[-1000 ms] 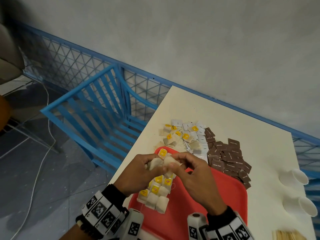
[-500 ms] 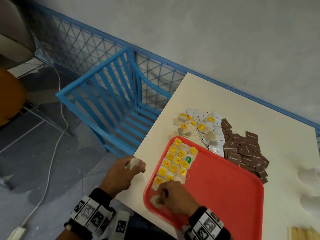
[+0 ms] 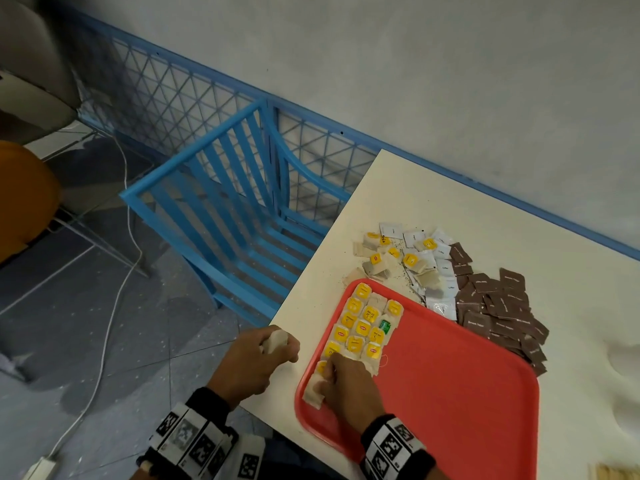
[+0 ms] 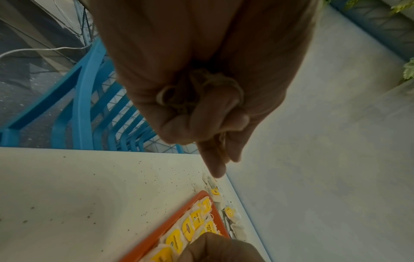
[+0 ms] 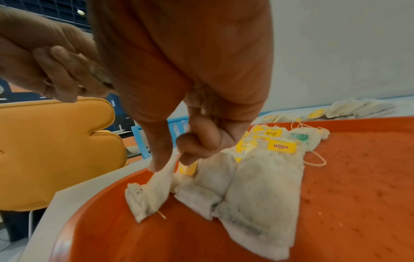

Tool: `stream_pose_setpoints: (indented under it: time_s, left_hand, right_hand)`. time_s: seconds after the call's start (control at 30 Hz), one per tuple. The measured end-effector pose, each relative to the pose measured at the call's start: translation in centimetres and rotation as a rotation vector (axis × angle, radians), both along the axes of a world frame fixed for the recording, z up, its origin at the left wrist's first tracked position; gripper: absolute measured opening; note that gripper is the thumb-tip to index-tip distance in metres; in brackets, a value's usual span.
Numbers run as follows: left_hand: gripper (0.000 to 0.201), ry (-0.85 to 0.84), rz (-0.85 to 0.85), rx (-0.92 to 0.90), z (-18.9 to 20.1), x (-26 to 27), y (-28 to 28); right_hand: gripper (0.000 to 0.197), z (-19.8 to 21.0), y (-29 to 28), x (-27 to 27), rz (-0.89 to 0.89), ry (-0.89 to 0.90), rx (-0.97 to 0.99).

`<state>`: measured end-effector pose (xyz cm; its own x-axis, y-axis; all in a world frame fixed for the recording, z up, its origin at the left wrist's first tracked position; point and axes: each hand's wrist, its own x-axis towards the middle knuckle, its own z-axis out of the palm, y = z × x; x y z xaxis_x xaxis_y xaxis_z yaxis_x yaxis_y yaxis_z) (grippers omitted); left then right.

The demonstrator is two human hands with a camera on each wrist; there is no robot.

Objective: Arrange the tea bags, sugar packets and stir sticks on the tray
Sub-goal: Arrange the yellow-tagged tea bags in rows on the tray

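Tea bags (image 3: 363,327) partly fill the tray (image 3: 450,393); right hand (image 3: 346,382) fingers pinch one into place, left hand (image 3: 256,358) clutches another; sugar packets (image 3: 495,306) wait on the counter (image 3: 433,202).

café: table (image 3: 398,188), blue chair (image 3: 221,216)

The tray (image 5: 358,177) looked like red plastic with a finely grained, matt floor and a smoother rim. The tea bags (image 5: 264,186) were thin, fibrous white paper, speckled dark, with cotton-like strings and glossy yellow paper tags (image 5: 281,146). The table (image 3: 433,209) was smooth, matt cream. The brown sugar packets (image 3: 498,306) were matt paper. The blue chair (image 3: 235,202) looked like smooth painted slats.
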<state>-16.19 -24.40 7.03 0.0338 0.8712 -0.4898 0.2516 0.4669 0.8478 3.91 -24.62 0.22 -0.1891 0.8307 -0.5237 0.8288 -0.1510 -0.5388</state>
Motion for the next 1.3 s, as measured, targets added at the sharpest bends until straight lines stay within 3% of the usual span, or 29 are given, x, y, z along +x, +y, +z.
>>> stream_pose_setpoints:
  time_s: [0.17, 0.33, 0.43, 0.5, 0.6, 0.67, 0.73, 0.83, 0.93, 1.07, 1.17, 1.23, 1.3]
  left_hand:
    - [0.015, -0.067, 0.056, -0.022, 0.1, 0.3, 0.5]
    - [0.022, -0.138, 0.096, -0.057, 0.4, 1.2, 0.7]
    - [0.039, -0.186, 0.110, -0.078, 0.6, 1.7, 0.8]
    - [0.051, -0.275, 0.138, -0.120, 0.7, 1.8, 0.9]
    - [0.066, -0.458, 0.183, -0.232, 0.8, 2.0, 1.0]
    - [0.073, -0.578, 0.194, -0.281, 0.9, 2.2, 1.2]
    - [0.070, -0.622, 0.170, -0.283, 0.9, 2.7, 1.4]
    - [0.050, -0.633, 0.096, -0.230, 1.2, 4.5, 1.5]
    - [0.044, -0.681, 0.043, -0.190, 1.8, 6.7, 1.4]
    - [0.036, -0.577, -0.090, -0.084, 2.8, 9.3, 1.3]
    - [0.026, -0.538, -0.093, -0.052, 3.1, 11.1, 1.3]
    - [0.019, -0.562, -0.089, -0.072, 3.4, 12.0, 1.4]
    - [0.017, -0.639, -0.091, -0.133, 3.7, 12.6, 1.5]
  right_hand:
    - [0.011, 1.4, -1.0, 0.4, 0.126, -0.025, 0.109]
    - [0.022, 0.8, -1.7, -0.2, 0.307, 0.017, -0.044]
    - [0.017, 0.5, -1.6, -0.6, 0.362, 0.006, -0.121]
    - [0.031, 0.7, -1.5, -0.6, 0.356, 0.046, -0.142]
    - [0.029, 2.2, -1.3, 0.1, 0.313, 0.111, -0.063]
    - [0.027, 3.6, -0.7, 1.0, 0.185, 0.160, 0.065]
    - [0.022, 5.3, 0.3, 2.1, -0.012, 0.276, 0.165]
    - [0.010, 8.5, 1.3, 3.5, -0.234, 0.538, 0.198]
    - [0.031, 10.8, 1.3, 4.8, -0.187, 0.643, 0.135]
    - [0.021, 11.7, 1.0, 6.5, -0.289, 0.734, 0.116]
    - [0.013, 12.4, 0.6, 8.3, -0.343, 0.751, 0.179]
    - [0.007, 13.1, 0.5, 9.8, -0.351, 0.785, 0.162]
    - [0.016, 14.0, 0.5, 11.3, -0.335, 0.794, 0.128]
